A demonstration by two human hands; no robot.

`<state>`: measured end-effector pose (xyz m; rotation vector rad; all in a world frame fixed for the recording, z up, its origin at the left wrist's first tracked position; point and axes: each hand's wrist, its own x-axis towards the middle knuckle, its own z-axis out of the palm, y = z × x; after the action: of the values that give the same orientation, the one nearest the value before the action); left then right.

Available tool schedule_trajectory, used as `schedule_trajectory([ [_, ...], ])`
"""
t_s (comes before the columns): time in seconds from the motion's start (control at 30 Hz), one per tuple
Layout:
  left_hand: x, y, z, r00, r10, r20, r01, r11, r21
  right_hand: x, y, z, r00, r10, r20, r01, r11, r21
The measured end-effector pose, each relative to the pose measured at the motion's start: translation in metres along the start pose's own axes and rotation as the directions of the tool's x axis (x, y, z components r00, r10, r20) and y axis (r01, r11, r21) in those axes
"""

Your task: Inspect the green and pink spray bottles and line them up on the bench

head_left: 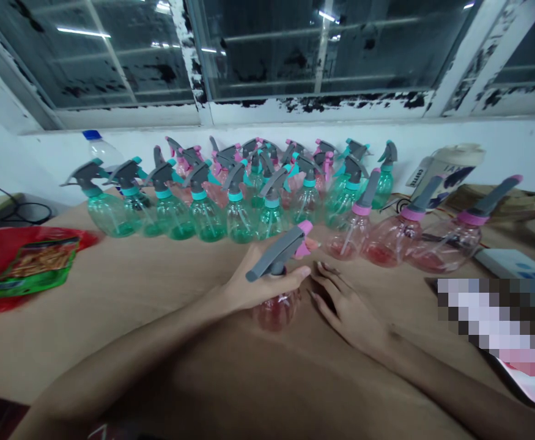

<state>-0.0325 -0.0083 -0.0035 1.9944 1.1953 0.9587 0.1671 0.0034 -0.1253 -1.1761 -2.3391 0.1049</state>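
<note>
My left hand (260, 286) is wrapped round the neck of a pink spray bottle (277, 308) with a grey trigger head, standing on the brown table (157, 318). My right hand (345, 302) lies flat on the table just right of that bottle, fingers stretched out, holding nothing. Behind them stand several green spray bottles (207, 214) with teal collars. To the right, three pink spray bottles (398, 235) stand in a row.
A red bag holding a green snack packet (29, 263) lies at the left. A clear bottle with a blue cap (99, 146) and a white canister (450, 168) stand near the wall. A pixelated patch covers something at the right edge.
</note>
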Motion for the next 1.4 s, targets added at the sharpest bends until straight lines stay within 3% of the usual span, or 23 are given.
schedule_trajectory([
  [0.23, 0.0013, 0.0026, -0.0013, 0.999, 0.045, 0.0, -0.045, 0.995, 0.084, 0.0002, 0.0012, 0.0002, 1.0, -0.02, -0.021, 0.02, 1.0, -0.003],
  [0.7, -0.0021, 0.0, 0.0008, 0.988, 0.128, -0.084, -0.121, 0.989, 0.086, 0.0018, -0.0012, -0.0035, 0.999, -0.039, -0.015, 0.039, 0.999, -0.018],
  [0.93, -0.0046, 0.0041, -0.001, 0.994, 0.053, -0.098, -0.041, 0.991, 0.128, 0.0014, -0.0014, -0.0026, 1.0, -0.022, -0.021, 0.021, 1.0, -0.005],
  [1.4, -0.0048, 0.0046, 0.0038, 0.988, 0.029, -0.15, -0.017, 0.997, 0.077, 0.0022, -0.0005, -0.0019, 0.999, -0.042, -0.009, 0.042, 0.999, -0.02],
])
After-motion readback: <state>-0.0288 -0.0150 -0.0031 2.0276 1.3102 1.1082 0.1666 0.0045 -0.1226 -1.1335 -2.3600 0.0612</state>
